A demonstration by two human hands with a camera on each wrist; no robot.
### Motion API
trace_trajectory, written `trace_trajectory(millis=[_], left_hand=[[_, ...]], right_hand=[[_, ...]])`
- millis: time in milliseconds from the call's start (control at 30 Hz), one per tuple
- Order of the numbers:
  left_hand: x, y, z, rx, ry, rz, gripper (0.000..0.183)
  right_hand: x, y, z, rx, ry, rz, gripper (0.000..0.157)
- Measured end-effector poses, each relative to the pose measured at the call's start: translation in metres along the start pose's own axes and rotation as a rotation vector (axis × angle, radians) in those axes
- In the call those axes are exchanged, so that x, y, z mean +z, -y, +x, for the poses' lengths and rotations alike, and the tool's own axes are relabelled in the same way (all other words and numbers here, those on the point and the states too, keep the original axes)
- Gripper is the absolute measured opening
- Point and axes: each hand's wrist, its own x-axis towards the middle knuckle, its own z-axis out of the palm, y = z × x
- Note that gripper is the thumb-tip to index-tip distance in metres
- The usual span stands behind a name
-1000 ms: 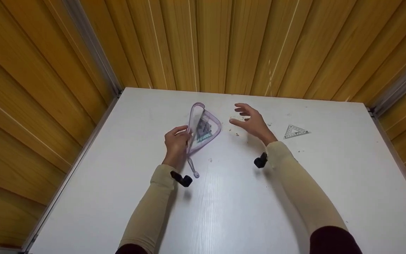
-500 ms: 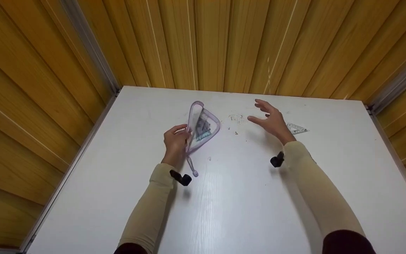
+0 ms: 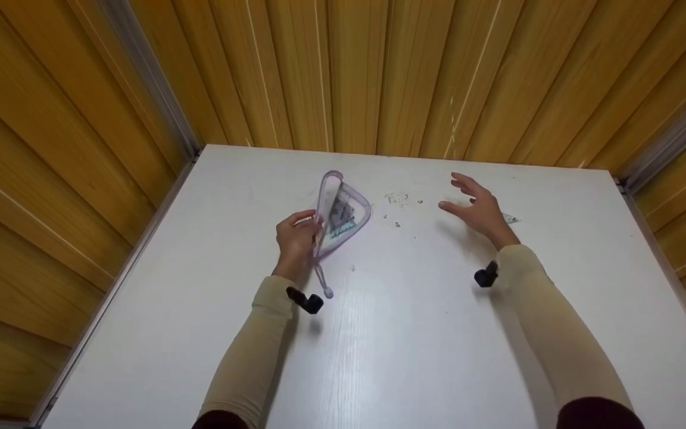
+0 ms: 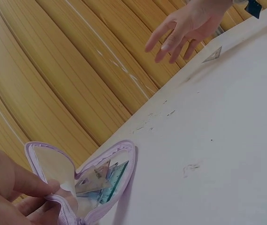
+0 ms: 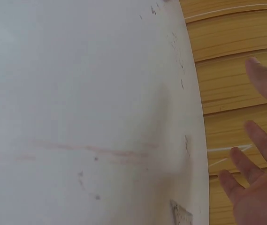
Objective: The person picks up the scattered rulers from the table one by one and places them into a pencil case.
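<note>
My left hand (image 3: 298, 238) pinches the near edge of a clear zip pouch (image 4: 84, 213) with lilac trim, keeping its mouth apart. Inside the pouch lie a teal ruler (image 4: 113, 182) and clear set squares (image 4: 94, 180). A wrist loop (image 3: 324, 283) hangs from its near end. Over the right side of the table, my right hand (image 3: 479, 211) is spread with nothing in it. Behind that hand lies a clear triangular set square (image 4: 213, 55), partly hidden by it in the head view and cut off at the bottom of the right wrist view.
The white table (image 3: 390, 333) has dark scuff marks (image 3: 396, 199) near its middle back. Wood-patterned panels (image 3: 355, 77) rise behind it and at both sides, with metal posts at the corners.
My right hand has moved rightward, away from the pouch and toward the set square, which it now partly covers in the head view. The left hand and pouch have stayed in place.
</note>
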Motion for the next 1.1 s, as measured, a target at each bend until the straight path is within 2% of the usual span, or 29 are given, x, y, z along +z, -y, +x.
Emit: trace_trajectory(millis=[367,567,900,1100], left_hand=[[0.001,0.002,0.002,-0.006,0.001,-0.016,0.030],[0.002,0.000,0.000,-0.012,-0.004,-0.005,0.029],[0.003,0.000,0.001,-0.012,0.003,-0.013,0.028],[0.004,-0.001,0.000,-0.002,0.000,-0.006,0.029]], right_hand=[[-0.032,-0.026,-0.020,0.087,0.017,0.033,0.092],[-0.045,-0.040,-0.029,0.127,0.028,0.005,0.098],[-0.055,-0.056,-0.035,0.170,0.035,-0.036,0.105],[-0.057,-0.063,-0.038,0.181,0.054,-0.104,0.114]])
